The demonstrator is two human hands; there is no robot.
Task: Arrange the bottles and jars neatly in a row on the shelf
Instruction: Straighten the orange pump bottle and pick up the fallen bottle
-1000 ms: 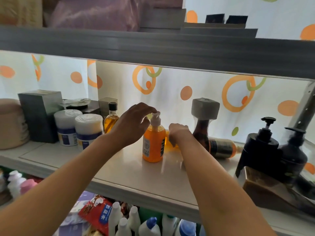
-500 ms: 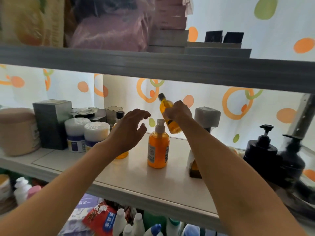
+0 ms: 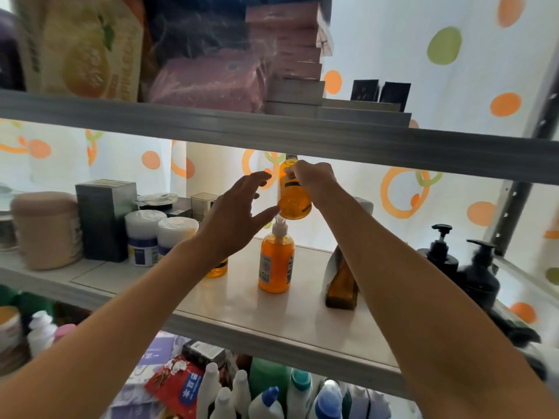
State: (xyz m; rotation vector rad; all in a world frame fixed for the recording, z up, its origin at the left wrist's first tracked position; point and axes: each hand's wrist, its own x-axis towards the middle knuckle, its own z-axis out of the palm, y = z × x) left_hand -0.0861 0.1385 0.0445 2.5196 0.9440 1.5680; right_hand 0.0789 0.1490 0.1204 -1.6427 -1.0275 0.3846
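My right hand (image 3: 313,179) grips an orange bottle (image 3: 294,201) by its upper part and holds it upright in the air, its top close under the upper shelf. My left hand (image 3: 239,213) hovers open just left of it, fingers spread, thumb near the bottle's base. Directly below stands an orange pump bottle (image 3: 276,263) on the white shelf (image 3: 236,300). A small amber bottle (image 3: 216,269) stands partly hidden behind my left wrist. A brown bottle (image 3: 340,285) stands to the right, behind my right forearm.
Two white jars (image 3: 157,237), a dark box (image 3: 104,219) and a beige tub (image 3: 45,229) fill the shelf's left side. Two black pump bottles (image 3: 459,264) stand at the right by a metal post. The grey upper shelf edge (image 3: 272,137) hangs low. More bottles (image 3: 272,394) crowd the shelf below.
My right hand picked the orange bottle up from behind the pump bottle and raised it upright. My left hand let go of the pump top and opened beside the lifted bottle. The view tilted upward.
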